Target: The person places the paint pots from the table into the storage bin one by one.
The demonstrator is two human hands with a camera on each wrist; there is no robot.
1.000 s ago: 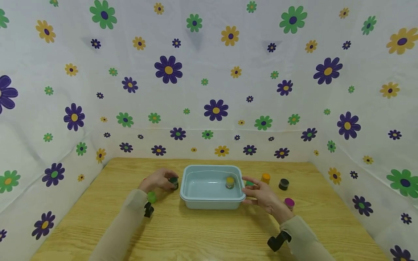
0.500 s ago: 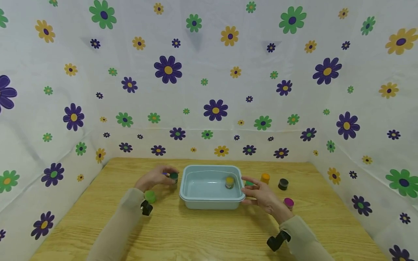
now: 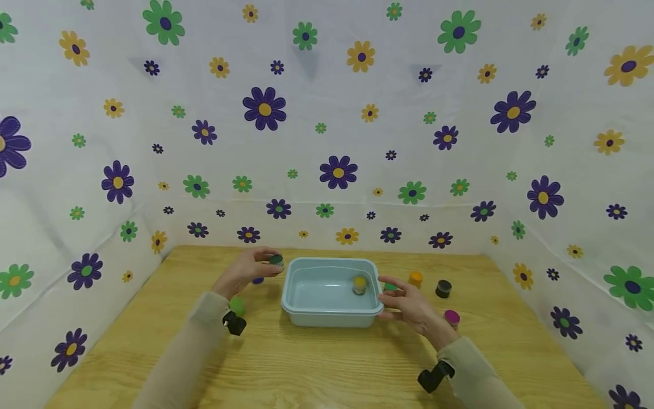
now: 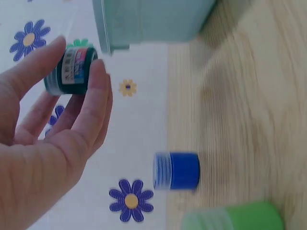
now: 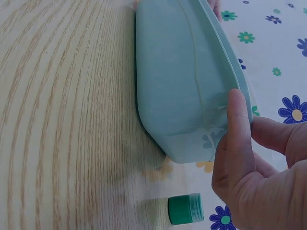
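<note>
Between the thumb and fingers of my left hand (image 3: pixel 245 272) is a small dark green paint jar (image 4: pixel 74 69) with a printed label. It is raised off the table, just left of the light blue plastic tub (image 3: pixel 332 312). Below that hand stand a blue jar (image 4: pixel 184 171) and a light green jar (image 4: pixel 254 219). My right hand (image 3: pixel 411 307) touches the tub's right end, fingers spread, with fingertips right at the rim. One yellow-topped jar (image 3: pixel 360 286) sits inside the tub, toward its right side.
Right of the tub are a green jar (image 5: pixel 180 209) partly behind my right hand, an orange jar (image 3: pixel 415 279), a black jar (image 3: pixel 443 288) and a magenta-topped jar (image 3: pixel 452 318). The wooden table (image 3: pixel 317 363) is enclosed by a flower-print curtain (image 3: pixel 306 142).
My left hand has lifted the dark green jar up from the table beside the tub, uncovering part of the blue jar. The right hand stays at the tub's end.
</note>
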